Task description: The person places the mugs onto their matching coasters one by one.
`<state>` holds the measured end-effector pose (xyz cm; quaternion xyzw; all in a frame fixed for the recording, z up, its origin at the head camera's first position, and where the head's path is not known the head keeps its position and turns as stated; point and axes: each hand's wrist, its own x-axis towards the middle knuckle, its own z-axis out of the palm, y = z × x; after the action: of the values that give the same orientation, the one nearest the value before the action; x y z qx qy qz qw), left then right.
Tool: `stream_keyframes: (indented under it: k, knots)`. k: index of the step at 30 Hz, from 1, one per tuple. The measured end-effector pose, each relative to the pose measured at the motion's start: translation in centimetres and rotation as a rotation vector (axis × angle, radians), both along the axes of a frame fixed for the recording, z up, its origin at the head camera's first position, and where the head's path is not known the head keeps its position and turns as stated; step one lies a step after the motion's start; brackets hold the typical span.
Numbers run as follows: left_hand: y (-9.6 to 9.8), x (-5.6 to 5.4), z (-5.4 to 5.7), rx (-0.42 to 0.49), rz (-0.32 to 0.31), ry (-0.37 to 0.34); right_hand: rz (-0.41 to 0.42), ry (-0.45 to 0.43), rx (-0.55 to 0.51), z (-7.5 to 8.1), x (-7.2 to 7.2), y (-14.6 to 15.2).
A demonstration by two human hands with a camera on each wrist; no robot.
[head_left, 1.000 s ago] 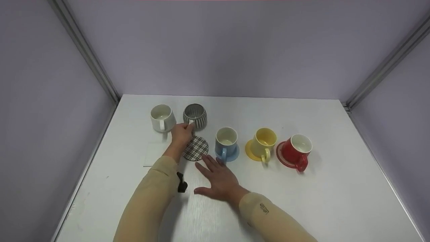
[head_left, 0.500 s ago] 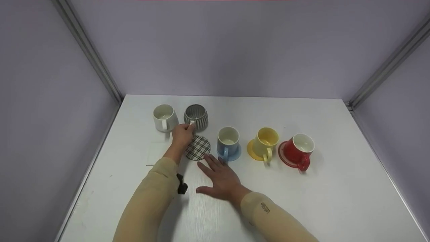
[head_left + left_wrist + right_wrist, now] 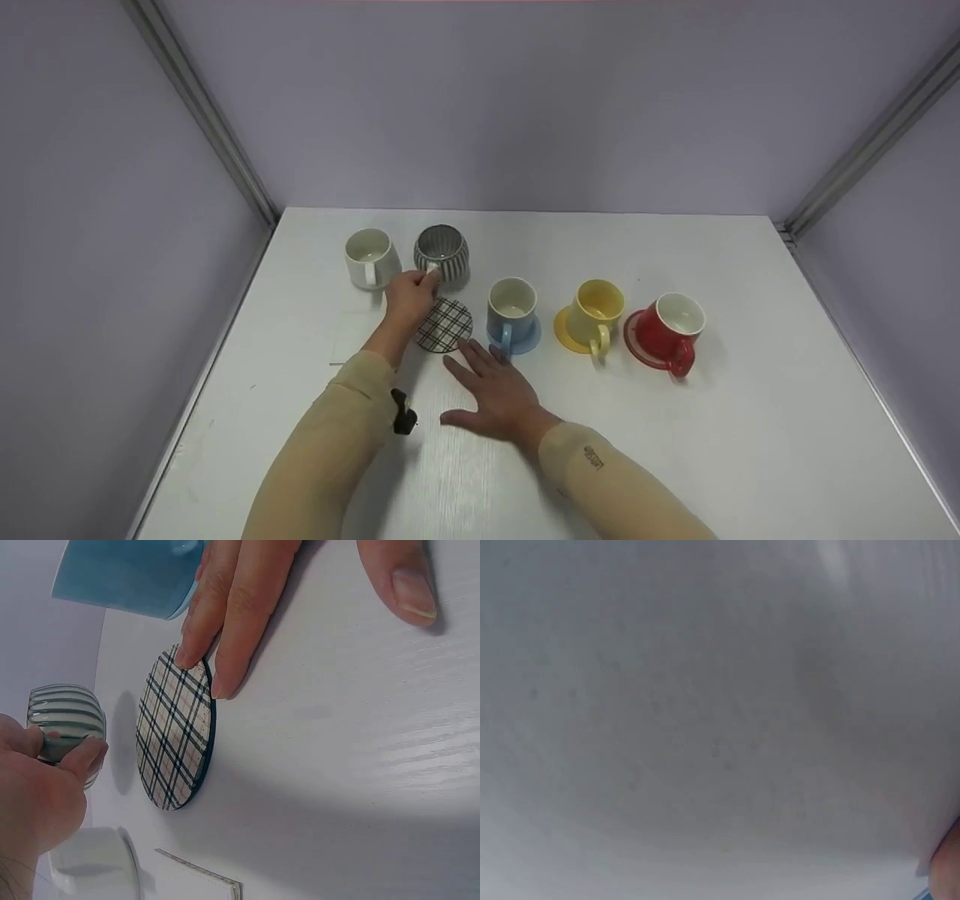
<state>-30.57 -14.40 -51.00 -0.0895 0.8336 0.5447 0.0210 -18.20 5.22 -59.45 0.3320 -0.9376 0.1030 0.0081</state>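
Note:
My left hand (image 3: 409,300) pinches the handle of a grey-and-white striped mug (image 3: 450,262) between thumb and fingers. In the left wrist view, a gap of white table with a shadow shows between this mug and a round plaid coaster (image 3: 176,731). My right hand (image 3: 499,394) lies with fingers spread, palm down. Two of its fingertips (image 3: 223,682) are right at the coaster's edge, and another finger reaches the blue mug (image 3: 508,322). The right wrist view holds mostly blurred white surface, with a fingertip (image 3: 946,870) in the lower right corner.
A white mug (image 3: 367,262) stands left of the striped one, behind a pale square coaster (image 3: 349,341), partly hidden by my left arm. To the right, a yellow mug (image 3: 585,322) and a red mug (image 3: 656,334) stand on matching coasters. Walls border the white table (image 3: 750,450).
The striped mug has risen slightly, with my left hand on its handle. My right hand keeps its place. The whole head view has shifted a little.

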Motion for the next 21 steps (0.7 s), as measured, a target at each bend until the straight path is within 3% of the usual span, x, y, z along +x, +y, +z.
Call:
stream_keyframes:
  k: [8, 21]
  knots:
    - [0.0, 0.6, 0.8, 0.064, -0.033, 0.001, -0.005, 0.011, 0.007, 0.2, -0.3, -0.1]
    - [0.3, 2.0, 1.1, -0.021, -0.015, 0.05, -0.019, -0.023, 0.037, 0.2, -0.4, -0.2]
